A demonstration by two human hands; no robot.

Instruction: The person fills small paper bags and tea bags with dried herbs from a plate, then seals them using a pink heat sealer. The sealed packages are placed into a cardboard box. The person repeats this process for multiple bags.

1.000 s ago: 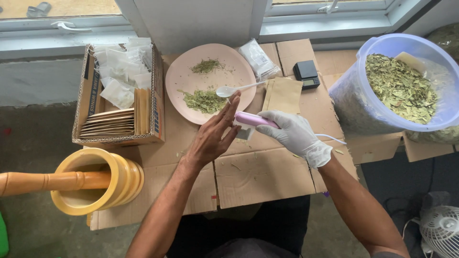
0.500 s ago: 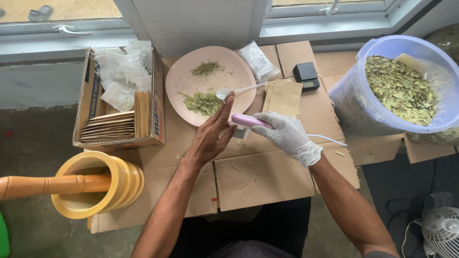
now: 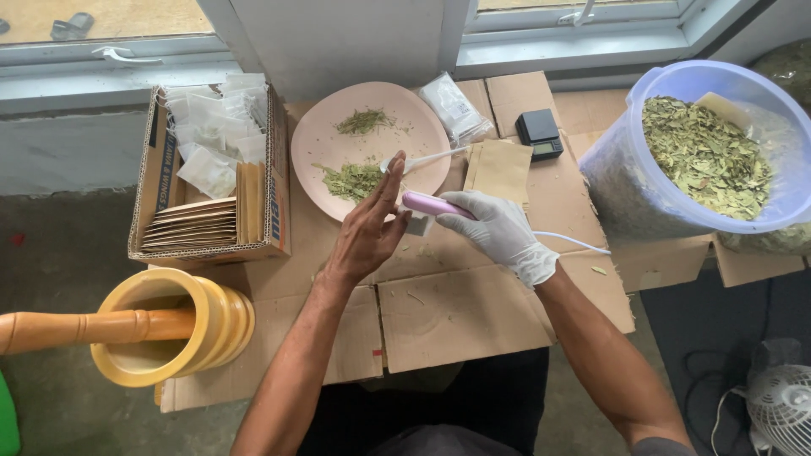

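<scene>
A pink sealer [image 3: 432, 203] is gripped tightly in the gloved right hand [image 3: 500, 230], just below the pink plate [image 3: 314, 139]. A small packet [image 3: 417, 223] is pressed in the sealer. The bare left hand [image 3: 369, 232] is spread flat beside it, likely to steady it.

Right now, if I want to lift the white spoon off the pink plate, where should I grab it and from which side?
Probably by the handle of the white spoon: it juts past the right rim of the pink plate, toward the brown paper bags, while the bowl rests by the dried leaves. Come from the far right, since the left hand and gloved right hand crowd the near side.
</scene>
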